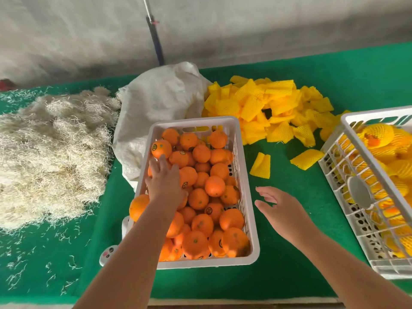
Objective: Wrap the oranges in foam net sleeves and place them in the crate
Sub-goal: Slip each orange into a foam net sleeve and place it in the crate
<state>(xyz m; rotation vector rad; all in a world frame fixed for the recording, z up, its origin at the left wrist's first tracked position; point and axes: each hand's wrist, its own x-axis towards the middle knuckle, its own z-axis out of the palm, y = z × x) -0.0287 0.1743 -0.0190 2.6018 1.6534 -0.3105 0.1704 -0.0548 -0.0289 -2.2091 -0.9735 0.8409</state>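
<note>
We judge the step in hand to be fetching a bare orange: our left hand reaches into the middle crate with fingers spread flat over the oranges, gripping none. Our right hand hovers open above the green mat. Next, close on one fruit, then take a foam sleeve. The fruit stickers are unreadable. Wrapped oranges fill the right crate.

Left hand apparently touches crated oranges.

A green-covered table stands against a grey, stained wall in soft light.
</note>
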